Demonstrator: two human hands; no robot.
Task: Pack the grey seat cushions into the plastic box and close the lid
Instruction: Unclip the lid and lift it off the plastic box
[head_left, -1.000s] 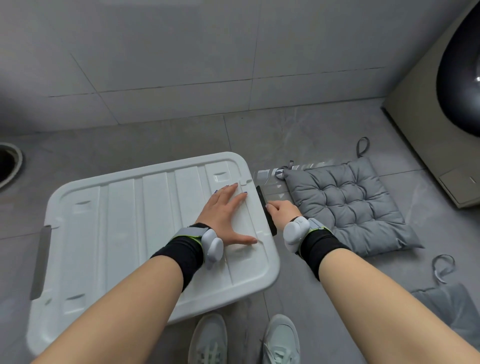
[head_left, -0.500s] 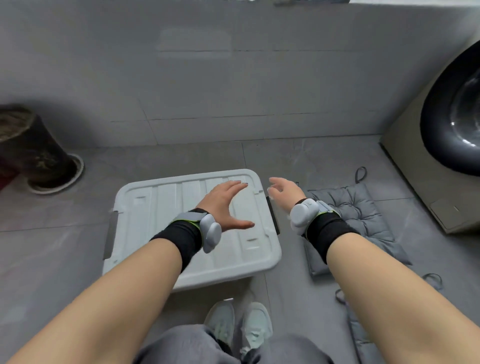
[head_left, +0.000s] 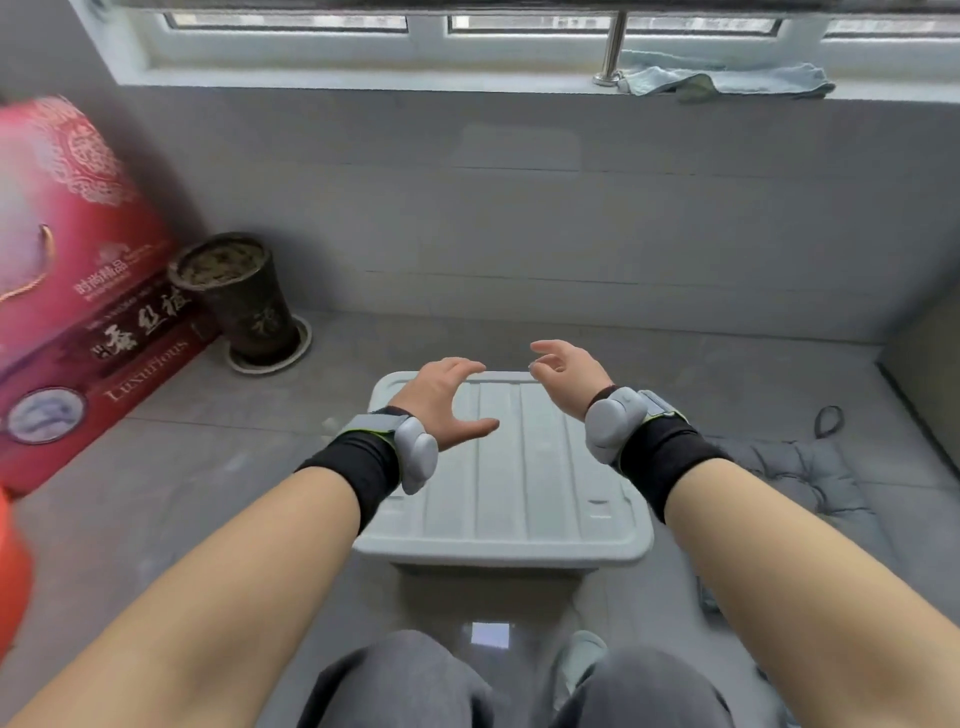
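The plastic box (head_left: 498, 564) stands on the floor in front of me with its pale ribbed lid (head_left: 519, 483) lying flat on top. My left hand (head_left: 441, 402) hovers above the lid's far left part, fingers spread and curved, holding nothing. My right hand (head_left: 563, 371) hovers above the lid's far right corner, also open and empty. A grey tufted seat cushion (head_left: 795, 478) lies on the floor to the right of the box, partly hidden by my right forearm.
A red gift carton (head_left: 78, 291) leans at the left wall beside a dark plant pot (head_left: 239, 296) on a saucer. A window sill with a blue cloth (head_left: 727, 78) runs along the back. My knees and a shoe (head_left: 579, 660) are below the box.
Both hands have lifted off the lid and the side latch and now float above it. My head has risen and tilted up, so the box looks smaller and the window shows.
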